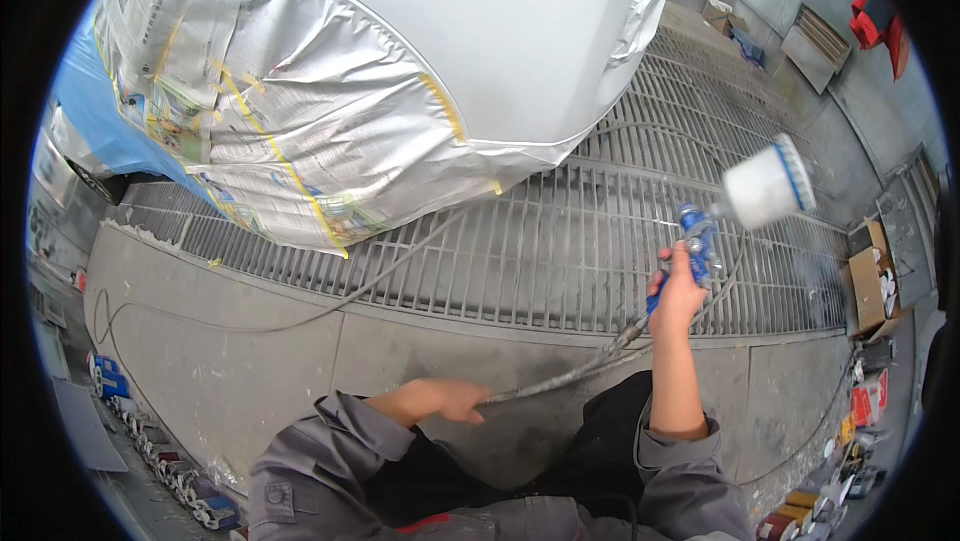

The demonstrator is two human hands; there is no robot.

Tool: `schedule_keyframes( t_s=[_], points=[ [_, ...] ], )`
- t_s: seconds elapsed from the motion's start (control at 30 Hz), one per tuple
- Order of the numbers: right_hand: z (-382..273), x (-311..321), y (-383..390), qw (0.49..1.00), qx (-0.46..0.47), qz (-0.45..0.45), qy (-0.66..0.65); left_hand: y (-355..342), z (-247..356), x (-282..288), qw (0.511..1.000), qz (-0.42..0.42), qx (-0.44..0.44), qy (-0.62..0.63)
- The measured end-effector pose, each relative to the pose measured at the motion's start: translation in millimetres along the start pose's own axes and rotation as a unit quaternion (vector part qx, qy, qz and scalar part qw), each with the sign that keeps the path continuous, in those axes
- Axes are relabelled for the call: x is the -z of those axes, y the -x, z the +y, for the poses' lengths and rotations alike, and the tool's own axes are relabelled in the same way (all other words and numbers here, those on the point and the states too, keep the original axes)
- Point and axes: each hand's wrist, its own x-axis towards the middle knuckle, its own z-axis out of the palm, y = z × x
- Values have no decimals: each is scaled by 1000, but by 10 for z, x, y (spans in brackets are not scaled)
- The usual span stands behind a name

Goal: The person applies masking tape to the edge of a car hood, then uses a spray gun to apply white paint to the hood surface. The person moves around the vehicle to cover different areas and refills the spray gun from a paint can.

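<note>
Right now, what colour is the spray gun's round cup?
White, with a blue rim, on the blue metal spray gun's round plastic cup; head view.

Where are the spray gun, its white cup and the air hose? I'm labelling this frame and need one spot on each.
spray gun [699, 241]: head view, on the blue body above the right hand.
white cup [765, 186]: head view, middle of the cup's side.
air hose [560, 376]: head view, on the stretch between the two hands.

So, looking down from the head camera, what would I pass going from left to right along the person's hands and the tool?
Left hand gripping the air hose → right hand around the blue spray gun → the gun's white paint cup → open cardboard box by the floor grating.
</note>
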Motion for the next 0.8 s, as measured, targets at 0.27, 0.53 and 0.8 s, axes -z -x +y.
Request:
schedule_keyframes(
  t_s=[0.27, 0.53, 0.8],
  points=[
    [-12, -66, 430, 989, 115, -44, 85, 65, 581, 524, 957, -65, 249, -132],
    [482, -426, 1091, 962, 88, -204, 156, 128, 274, 430, 952, -89, 258, -140],
    [451, -595, 960, 989, 89, -38, 110, 225, 230, 524, 955, -56, 266, -123]
  ],
)
